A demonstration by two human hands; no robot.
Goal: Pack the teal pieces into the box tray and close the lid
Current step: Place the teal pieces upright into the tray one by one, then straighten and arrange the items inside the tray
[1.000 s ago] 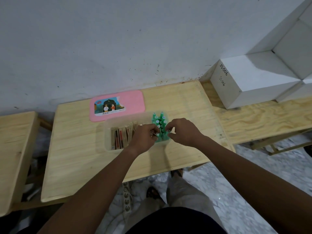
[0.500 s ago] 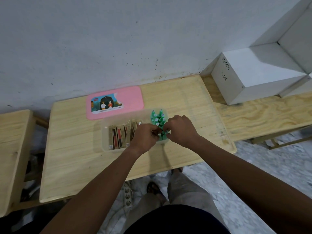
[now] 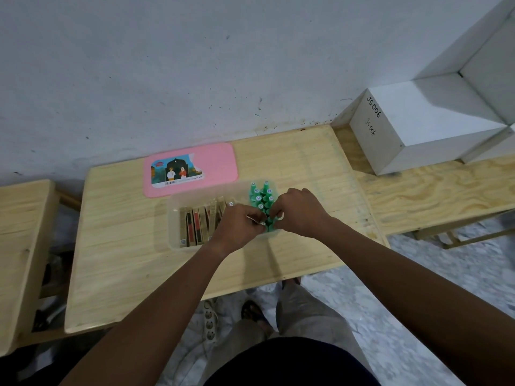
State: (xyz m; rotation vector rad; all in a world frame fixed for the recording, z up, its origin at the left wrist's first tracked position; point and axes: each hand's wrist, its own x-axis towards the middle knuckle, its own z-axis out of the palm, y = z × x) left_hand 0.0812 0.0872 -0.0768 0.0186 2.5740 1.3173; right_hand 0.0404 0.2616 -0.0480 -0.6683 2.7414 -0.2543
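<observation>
Pinching at the near end of the teal pieces [image 3: 262, 200], the left hand [image 3: 237, 228] and right hand [image 3: 299, 214] meet over the clear tray [image 3: 174, 218]; both are curled narrow, fingertips on a teal piece; the pieces stand upright in the tray's right end, beside brown cards [image 3: 199, 222]; the pink lid [image 3: 191, 168] lies off, behind the tray on the wooden table [image 3: 125, 260].

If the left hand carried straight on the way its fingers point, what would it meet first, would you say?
Probably the right hand: the left hand points right across the teal pieces at the tray's near end, fingertips nearly touching. Depth is unclear.
</observation>
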